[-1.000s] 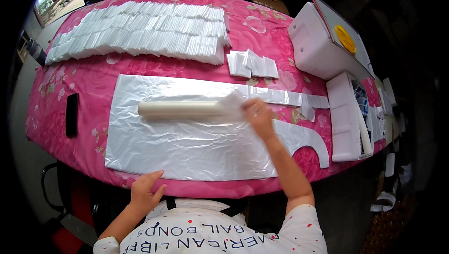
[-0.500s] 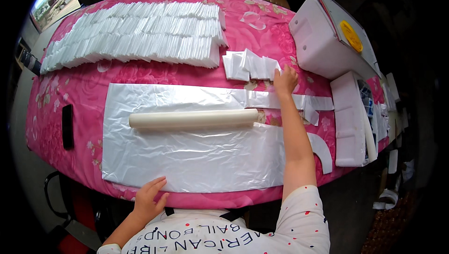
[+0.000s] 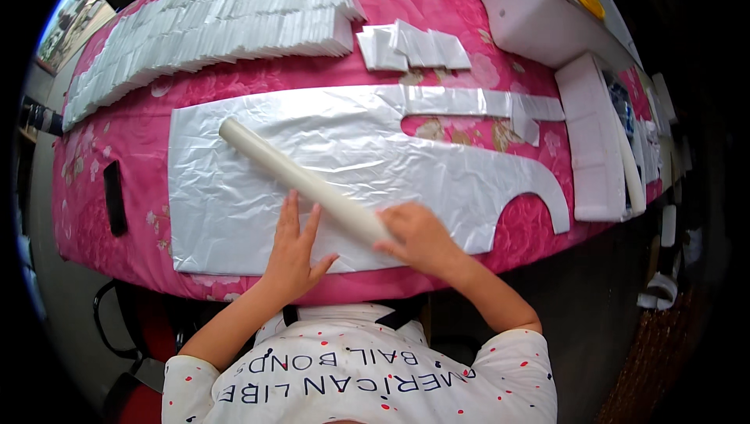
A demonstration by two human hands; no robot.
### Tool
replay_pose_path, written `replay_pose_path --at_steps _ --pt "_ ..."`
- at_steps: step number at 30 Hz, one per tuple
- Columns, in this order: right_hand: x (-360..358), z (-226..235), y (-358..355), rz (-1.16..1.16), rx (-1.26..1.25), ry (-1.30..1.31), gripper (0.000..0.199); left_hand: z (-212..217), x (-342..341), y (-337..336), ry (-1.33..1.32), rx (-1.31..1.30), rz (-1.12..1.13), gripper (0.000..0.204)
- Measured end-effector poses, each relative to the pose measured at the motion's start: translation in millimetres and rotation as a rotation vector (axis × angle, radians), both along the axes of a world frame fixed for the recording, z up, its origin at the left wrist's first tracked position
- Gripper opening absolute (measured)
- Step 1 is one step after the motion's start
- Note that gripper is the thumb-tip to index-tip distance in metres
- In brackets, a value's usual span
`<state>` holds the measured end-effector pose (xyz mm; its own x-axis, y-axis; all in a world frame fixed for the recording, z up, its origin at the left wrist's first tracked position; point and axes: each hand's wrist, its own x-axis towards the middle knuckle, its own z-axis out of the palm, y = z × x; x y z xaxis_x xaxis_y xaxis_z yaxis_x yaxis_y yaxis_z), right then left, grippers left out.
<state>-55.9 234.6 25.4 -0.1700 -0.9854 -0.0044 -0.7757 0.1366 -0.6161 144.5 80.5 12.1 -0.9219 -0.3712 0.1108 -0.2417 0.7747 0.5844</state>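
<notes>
Tube aslant over silvery plastic sheet on pink tablecloth.
Near end clamped in fingers of right hand; left hand beside its middle, fingers apart, contact hard to tell.

1. Looks like a small hand-packing workshop in home-like surroundings.
2. Seems domestic from the pink floral tablecloth over the worktop and the black smartphone lying there.
3. Points to batch work, with long rows of folded white plastic packets, a smaller packet pile and an apron-shaped plastic sheet spread flat under a pale tube.
4. Includes white foam boxes at the worktop's right end.
5. Has a plain grey floor, a red-seated chair and a bright opening to the outdoors.
</notes>
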Motion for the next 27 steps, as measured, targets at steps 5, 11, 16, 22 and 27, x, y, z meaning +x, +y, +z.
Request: replay_pose_path --at_steps 5,11,16,22,27 --pt "8.8 -18.5 44.5 -0.017 -0.048 0.099 0.049 -10.6 -22.3 16.1 0.017 -0.035 -0.116 0.086" --pt "-109.3 -41.0 120.4 -0.364 -0.121 0.388 0.045 -3.1 -56.6 41.6 -0.059 -0.120 -0.351 0.084" --pt "-187.3 -53.1 215.8 -0.910 0.050 0.605 0.039 0.6 -78.5 60.4 0.011 -0.102 -0.413 0.077" --pt "-191.2 -53.8 238.0 -1.091 0.010 0.635 0.028 5.1 -87.0 68.7 -0.001 -0.116 -0.423 0.073" --pt "-165.9 -30.9 214.2 -1.034 -0.146 0.775 0.016 5.1 -87.7 69.6 -0.006 -0.137 -0.419 0.073"
